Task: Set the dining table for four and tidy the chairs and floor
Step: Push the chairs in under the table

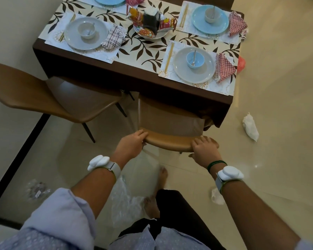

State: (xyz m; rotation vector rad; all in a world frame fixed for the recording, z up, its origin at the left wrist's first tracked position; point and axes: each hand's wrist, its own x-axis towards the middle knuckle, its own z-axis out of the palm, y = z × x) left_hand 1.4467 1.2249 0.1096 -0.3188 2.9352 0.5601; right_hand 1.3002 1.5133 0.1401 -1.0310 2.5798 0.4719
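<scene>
A brown chair [170, 139] stands at the near side of the dining table [98, 69], its seat partly under the tablecloth. My left hand [132, 143] grips the left end of its backrest top, and my right hand [204, 150] grips the right end. The table carries place settings on white placemats: a grey plate with a blue bowl [194, 64], a grey plate with a grey bowl [86, 33], a blue plate with a grey bowl [210, 19]. A fourth blue plate [108, 0] is cut off at the top. Chopsticks and checked napkins lie beside the plates.
A second brown chair [43, 98] stands angled at the table's left side. A crumpled white tissue [250, 127] lies on the tiled floor to the right, another white scrap [217, 196] under my right wrist. Clear plastic wrappers [36, 189] lie at left and near my feet. A snack dish [150, 24] sits mid-table.
</scene>
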